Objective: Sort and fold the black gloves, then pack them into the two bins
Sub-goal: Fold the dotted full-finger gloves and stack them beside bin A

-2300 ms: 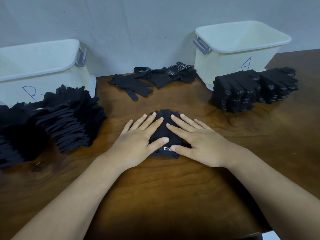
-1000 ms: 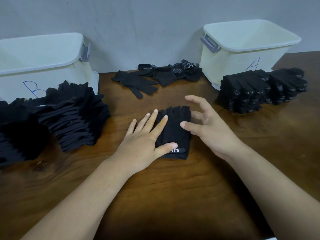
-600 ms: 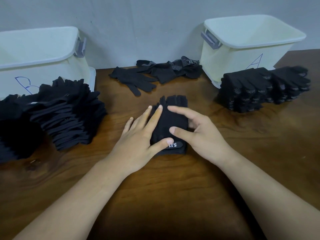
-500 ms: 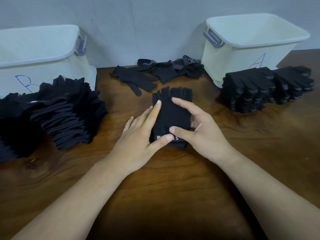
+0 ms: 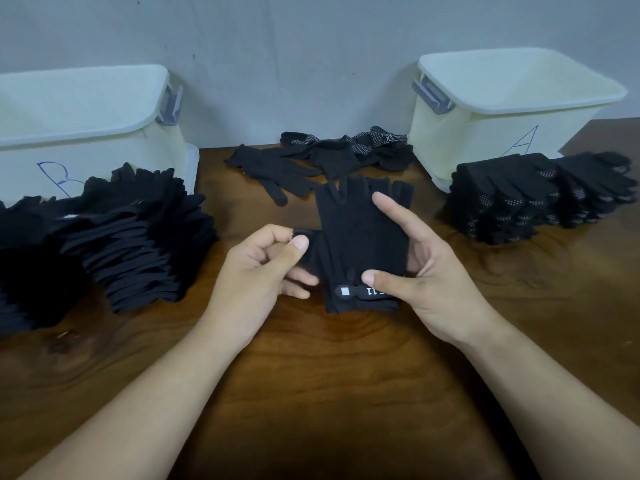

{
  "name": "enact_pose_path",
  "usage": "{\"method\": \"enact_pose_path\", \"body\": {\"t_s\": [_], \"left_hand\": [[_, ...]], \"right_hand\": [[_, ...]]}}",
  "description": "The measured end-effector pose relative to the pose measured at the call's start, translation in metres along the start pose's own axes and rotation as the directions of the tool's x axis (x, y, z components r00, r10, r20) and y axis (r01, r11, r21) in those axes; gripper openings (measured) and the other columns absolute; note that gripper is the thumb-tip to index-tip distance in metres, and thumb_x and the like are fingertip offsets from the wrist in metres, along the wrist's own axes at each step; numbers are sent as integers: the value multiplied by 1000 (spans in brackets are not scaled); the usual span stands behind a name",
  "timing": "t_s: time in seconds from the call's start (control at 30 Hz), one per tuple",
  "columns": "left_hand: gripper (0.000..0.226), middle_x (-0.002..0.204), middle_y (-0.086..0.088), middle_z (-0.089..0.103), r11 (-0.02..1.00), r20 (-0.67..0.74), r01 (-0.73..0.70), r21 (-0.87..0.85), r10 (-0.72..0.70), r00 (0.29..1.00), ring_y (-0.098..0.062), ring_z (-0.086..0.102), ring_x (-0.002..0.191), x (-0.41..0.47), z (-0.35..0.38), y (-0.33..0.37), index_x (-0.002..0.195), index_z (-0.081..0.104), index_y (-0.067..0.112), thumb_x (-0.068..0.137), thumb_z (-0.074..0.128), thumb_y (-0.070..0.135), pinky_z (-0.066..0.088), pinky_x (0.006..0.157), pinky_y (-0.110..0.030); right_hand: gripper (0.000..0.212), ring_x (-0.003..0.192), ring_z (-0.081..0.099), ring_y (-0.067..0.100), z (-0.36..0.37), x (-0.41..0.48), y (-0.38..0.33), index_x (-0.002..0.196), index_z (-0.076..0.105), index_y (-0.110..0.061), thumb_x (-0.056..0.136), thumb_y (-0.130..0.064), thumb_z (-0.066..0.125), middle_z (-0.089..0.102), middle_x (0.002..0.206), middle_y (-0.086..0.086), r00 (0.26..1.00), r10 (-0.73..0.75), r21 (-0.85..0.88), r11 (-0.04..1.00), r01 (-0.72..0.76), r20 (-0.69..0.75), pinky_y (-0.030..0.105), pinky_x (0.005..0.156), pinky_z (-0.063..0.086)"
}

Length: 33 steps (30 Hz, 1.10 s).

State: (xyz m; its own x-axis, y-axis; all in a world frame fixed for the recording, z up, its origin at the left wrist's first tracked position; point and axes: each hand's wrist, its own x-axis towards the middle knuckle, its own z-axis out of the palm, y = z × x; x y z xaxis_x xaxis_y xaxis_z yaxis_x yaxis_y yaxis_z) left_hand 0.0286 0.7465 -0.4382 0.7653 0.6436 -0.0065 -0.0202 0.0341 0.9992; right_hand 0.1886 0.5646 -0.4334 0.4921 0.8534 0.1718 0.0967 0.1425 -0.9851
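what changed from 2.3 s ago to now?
The flat press ended: the right hand now grips the fingerless glove by its cuff and side, the left hand pinches its thumb piece, apparently lifting it. Stacks, loose gloves and bins stayed put.

Black centre glove [image 5: 362, 237], white print on its black wrist tab [image 5: 360, 292]. Dark brown table [image 5: 346, 375], swirling wood grain. Cream left bin [image 5: 114, 157], blue letter B; cream right bin [image 5: 478, 133], blue letter A; grey handles [image 5: 433, 97]. Plain black left stack [image 5: 138, 237]. Black right stack [image 5: 502, 202], white dots. Black loose gloves [image 5: 311, 161] behind, some white-dotted. Pale grey wall [image 5: 294, 46].
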Motion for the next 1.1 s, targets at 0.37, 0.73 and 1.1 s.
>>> {"method": "enact_pose_path", "body": {"t_s": [0.37,0.73,1.1], "left_hand": [[49,103,-11,75,996,-145,85,-20,-87,986,-28,78,89,-6,11,7,119,60,18,96,55,61,66,74,-46],[65,123,-3,61,993,308,-92,73,66,949,-16,65,127,-24,24,12,155,24,68,101,59,57,59,101,-36],[58,69,0,46,957,207,-79,279,21,978,-34,42,72,-21,16,4,149,42,65,103,65,39,43,81,-32]], "right_hand": [[92,148,50,11,3,1,4,160,43,-23,82,10,79,56,158,-10,996,-3,90,996,10,-88,32,118,46],[94,145,54,15,7,3,6,160,44,-22,79,7,81,59,155,-6,988,17,168,986,9,-155,40,118,48],[96,144,54,11,10,1,5,160,42,-27,82,14,80,58,154,-14,999,52,87,995,-51,-9,29,112,51]]}}
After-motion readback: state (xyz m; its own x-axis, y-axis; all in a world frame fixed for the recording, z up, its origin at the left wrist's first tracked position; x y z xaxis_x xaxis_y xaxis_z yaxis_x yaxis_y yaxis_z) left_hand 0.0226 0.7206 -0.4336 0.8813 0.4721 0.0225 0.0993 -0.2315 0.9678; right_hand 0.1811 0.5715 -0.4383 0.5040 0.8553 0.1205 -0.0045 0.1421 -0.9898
